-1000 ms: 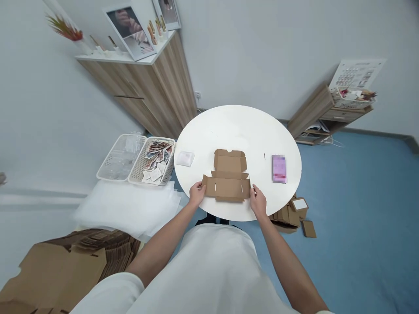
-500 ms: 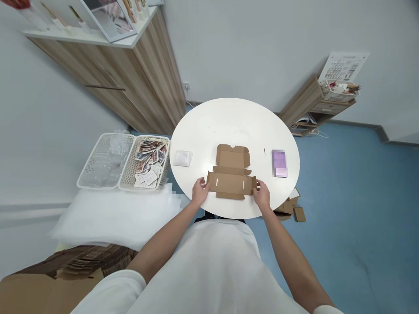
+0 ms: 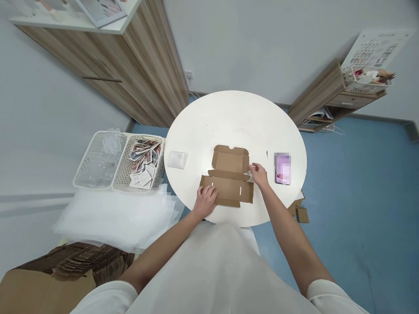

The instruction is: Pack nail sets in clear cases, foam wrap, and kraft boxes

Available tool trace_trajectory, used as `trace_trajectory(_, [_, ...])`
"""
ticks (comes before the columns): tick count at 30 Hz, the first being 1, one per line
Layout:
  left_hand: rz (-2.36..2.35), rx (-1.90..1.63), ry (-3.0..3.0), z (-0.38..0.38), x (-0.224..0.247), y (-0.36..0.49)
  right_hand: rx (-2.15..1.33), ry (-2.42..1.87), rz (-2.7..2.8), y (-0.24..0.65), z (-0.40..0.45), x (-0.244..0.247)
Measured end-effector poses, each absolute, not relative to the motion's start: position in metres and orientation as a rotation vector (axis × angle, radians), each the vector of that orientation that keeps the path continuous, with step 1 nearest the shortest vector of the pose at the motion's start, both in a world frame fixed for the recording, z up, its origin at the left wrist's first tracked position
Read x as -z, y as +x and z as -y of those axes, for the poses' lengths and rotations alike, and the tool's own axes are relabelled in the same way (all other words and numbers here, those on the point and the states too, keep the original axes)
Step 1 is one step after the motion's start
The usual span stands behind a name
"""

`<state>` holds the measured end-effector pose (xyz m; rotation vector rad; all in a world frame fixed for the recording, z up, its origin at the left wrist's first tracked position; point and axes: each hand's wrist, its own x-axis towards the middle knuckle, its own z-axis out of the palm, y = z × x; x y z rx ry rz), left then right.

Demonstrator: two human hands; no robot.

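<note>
An unfolded brown cardboard mailer box (image 3: 229,187) lies on the round white table (image 3: 238,117), its panels and flaps spread nearly flat. My left hand (image 3: 206,201) rests on the left part of the near panel, fingers spread and partly covering one of its two white slots. At the right edge, my right hand (image 3: 259,175) has fingers and thumb bent around the small side flap between the far and near panels. Its fingertips are small and partly hidden.
A phone (image 3: 283,169) with a blurred purple screen lies right of the box. On the left is a white plastic packet (image 3: 177,159). Beside the table stand white baskets (image 3: 114,183) with cards and clear plastic, white sheets (image 3: 121,218) and stacked cardboard (image 3: 39,288).
My left hand has moved from the box's left end onto its near panel. The right hand has left the near right end and gone farther up to the side flap.
</note>
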<state>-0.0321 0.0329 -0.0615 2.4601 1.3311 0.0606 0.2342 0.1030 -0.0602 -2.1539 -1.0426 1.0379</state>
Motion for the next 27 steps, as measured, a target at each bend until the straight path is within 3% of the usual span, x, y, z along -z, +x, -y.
trace_trajectory(21, [-1.444,0.281,2.521,-0.072,0.047,-0.005,-1.185,-2.138,1.453,0.233,-0.112,0.06])
trace_trajectory(23, [-1.424,0.274,2.535,-0.073,0.049,-0.006,-1.105,-2.149,1.475,0.229,-0.106,0.058])
trace_trajectory(27, [-1.403,0.214,2.55,-0.069,0.054,-0.011,-0.59,-2.097,1.702,0.216,-0.082,0.047])
